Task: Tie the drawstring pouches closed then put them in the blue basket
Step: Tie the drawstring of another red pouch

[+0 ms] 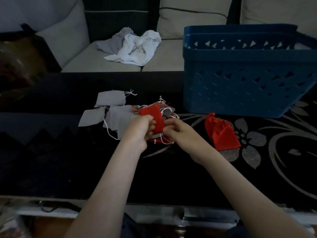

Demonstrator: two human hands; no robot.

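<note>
While both hands work close together at mid-tabletop (51, 160), the head view shows them clamped on one red pouch (152, 117): the left hand (139, 129) grips its left edge with curled fingers, and the right hand (178, 129) pinches its lower right side. The pouch stands tilted, long axis running away from the person. White cords (164, 140) trail from under the hands, so its mouth probably faces the person, though that end is hidden. Grey pouches (113, 115) lie just left of and behind it. The basket (240, 74) sits farther back and to the right, so the right hand is nearer for the drop. Another red pouch (221, 133) lies in front of the basket, apart from it
</note>
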